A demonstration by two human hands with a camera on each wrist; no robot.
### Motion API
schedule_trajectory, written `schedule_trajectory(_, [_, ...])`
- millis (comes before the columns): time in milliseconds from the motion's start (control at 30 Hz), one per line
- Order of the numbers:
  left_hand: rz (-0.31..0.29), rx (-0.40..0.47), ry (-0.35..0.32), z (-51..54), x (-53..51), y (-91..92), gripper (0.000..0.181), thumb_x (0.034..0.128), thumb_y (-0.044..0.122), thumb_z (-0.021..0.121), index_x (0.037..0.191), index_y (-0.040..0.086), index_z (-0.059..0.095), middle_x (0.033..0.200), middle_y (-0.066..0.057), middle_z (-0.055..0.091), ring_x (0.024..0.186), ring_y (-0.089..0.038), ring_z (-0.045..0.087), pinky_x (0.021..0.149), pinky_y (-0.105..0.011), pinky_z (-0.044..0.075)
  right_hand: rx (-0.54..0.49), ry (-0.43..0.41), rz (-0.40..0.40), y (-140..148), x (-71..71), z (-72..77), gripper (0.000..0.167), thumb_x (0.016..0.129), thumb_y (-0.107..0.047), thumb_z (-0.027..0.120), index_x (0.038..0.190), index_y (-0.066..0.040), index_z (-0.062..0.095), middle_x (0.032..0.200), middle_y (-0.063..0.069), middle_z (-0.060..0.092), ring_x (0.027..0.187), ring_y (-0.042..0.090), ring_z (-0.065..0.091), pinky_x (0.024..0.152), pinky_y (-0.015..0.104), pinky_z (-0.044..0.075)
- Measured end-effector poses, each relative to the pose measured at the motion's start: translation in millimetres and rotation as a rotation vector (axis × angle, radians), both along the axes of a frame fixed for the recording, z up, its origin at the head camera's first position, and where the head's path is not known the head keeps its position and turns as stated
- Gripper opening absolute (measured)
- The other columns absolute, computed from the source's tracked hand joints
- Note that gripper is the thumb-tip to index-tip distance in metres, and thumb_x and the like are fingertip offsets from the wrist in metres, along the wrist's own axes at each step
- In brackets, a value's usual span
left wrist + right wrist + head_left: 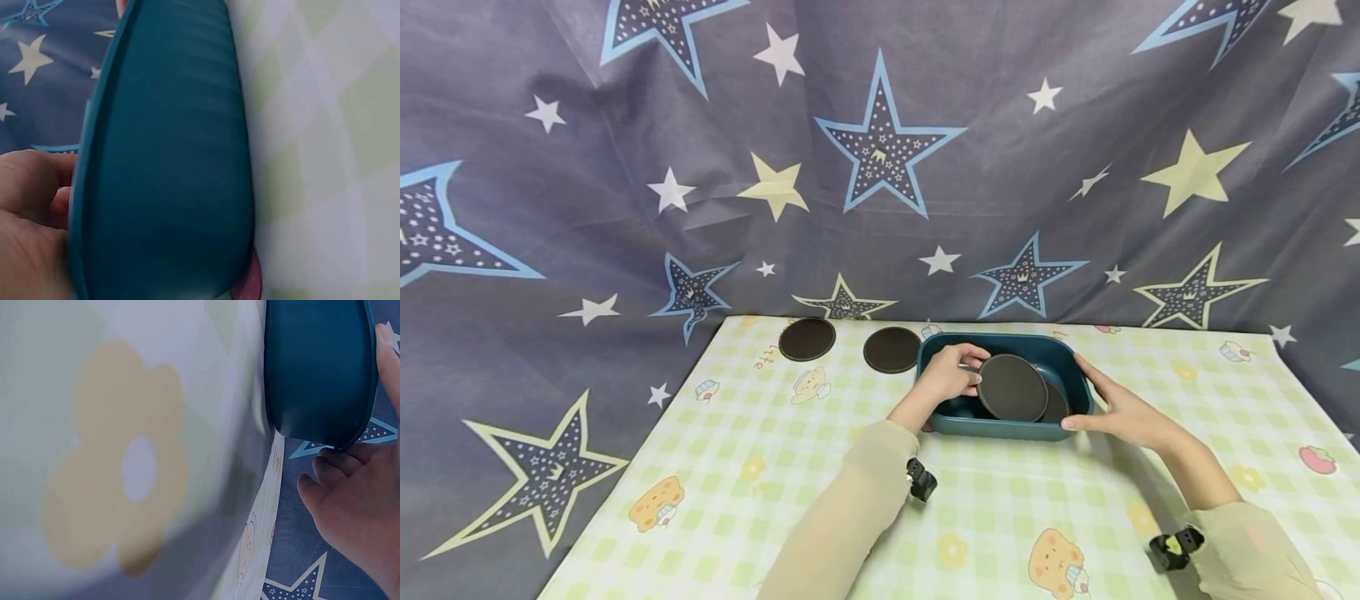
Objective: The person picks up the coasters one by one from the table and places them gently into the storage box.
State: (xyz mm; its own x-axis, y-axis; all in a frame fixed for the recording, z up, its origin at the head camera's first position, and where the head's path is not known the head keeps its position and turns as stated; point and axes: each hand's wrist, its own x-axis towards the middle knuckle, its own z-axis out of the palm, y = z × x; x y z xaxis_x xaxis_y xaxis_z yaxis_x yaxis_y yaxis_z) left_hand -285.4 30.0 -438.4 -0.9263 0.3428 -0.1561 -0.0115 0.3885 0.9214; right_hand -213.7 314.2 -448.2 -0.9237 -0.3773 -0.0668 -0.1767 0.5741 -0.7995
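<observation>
A teal rectangular box (1000, 429) stands on the table towards the back. My left hand (951, 371) reaches into it over the near left side and pinches the left edge of a dark round coaster (1012, 388). That coaster is tilted, and another dark coaster (1057, 404) shows partly behind it inside the box. With thumb and fingers spread, my right hand (1123, 412) grips the box's right end. In the left wrist view the box wall (169, 150) hides the fingertips of my left hand (31, 212). The right wrist view shows my right hand (362, 494) against the box's end.
Two more dark round coasters lie flat left of the box, one near the back left corner (807, 339) and one close beside the box (892, 349). A green checked cloth (820, 417) covers the table. Behind it hangs a grey star-patterned curtain (880, 242).
</observation>
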Motion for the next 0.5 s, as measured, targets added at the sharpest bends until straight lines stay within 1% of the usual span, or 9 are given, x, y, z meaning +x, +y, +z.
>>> schedule_trajectory(167, [0.004,-0.048,-0.001,-1.9,2.5,5.5,0.033,0.09,-0.008,0.066,0.117,0.01,0.07,0.101,-0.005,0.065,0.068,-0.013,0.069,0.063,-0.02,0.061,0.01,0.005,-0.006,-0.3,0.7,0.0,0.109,0.088,-0.025,0.076,0.161,-0.011,-0.003,0.166,0.026,-0.003,0.149,0.056,0.0,0.11,0.08,0.013])
schedule_trajectory(233, [0.01,-0.063,-0.002,-4.1,2.5,8.0,0.032,0.0902,-0.008,0.066,0.117,0.01,0.07,0.101,-0.005,0.066,0.068,-0.013,0.069,0.063,-0.02,0.061,0.012,0.003,-0.007,-0.4,0.9,0.1,0.109,0.088,-0.025,0.076,0.161,-0.011,-0.003,0.166,0.026,-0.003,0.149,0.056,0.0,0.11,0.08,0.013])
schedule_trajectory(400, [0.02,-0.07,-0.016,-11.9,2.1,14.8,0.033,0.0907,-0.01,0.063,0.12,0.004,0.069,0.109,-0.011,0.068,0.072,-0.014,0.067,0.066,-0.021,0.061,0.02,0.002,-0.011,-0.7,1.7,0.4,0.109,0.088,-0.026,0.076,0.161,-0.012,-0.004,0.166,0.026,-0.003,0.149,0.056,0.001,0.109,0.08,0.013])
schedule_trajectory(467, [0.007,-0.086,-0.013,-13.3,3.5,16.7,0.034,0.0906,-0.01,0.063,0.122,0.002,0.068,0.112,-0.013,0.069,0.074,-0.016,0.068,0.066,-0.022,0.061,0.022,0.003,-0.013,-0.8,1.9,0.6,0.109,0.088,-0.026,0.076,0.161,-0.012,-0.004,0.166,0.026,-0.003,0.149,0.056,0.001,0.109,0.08,0.014])
schedule_trajectory(500, [-0.005,-0.108,-0.005,-13.9,4.1,17.2,0.034,0.0907,-0.009,0.063,0.123,0.001,0.067,0.113,-0.013,0.069,0.076,-0.017,0.07,0.067,-0.021,0.061,0.023,0.003,-0.014,-0.9,2.0,0.7,0.109,0.088,-0.026,0.076,0.161,-0.013,-0.004,0.166,0.026,-0.003,0.149,0.056,0.001,0.109,0.08,0.014])
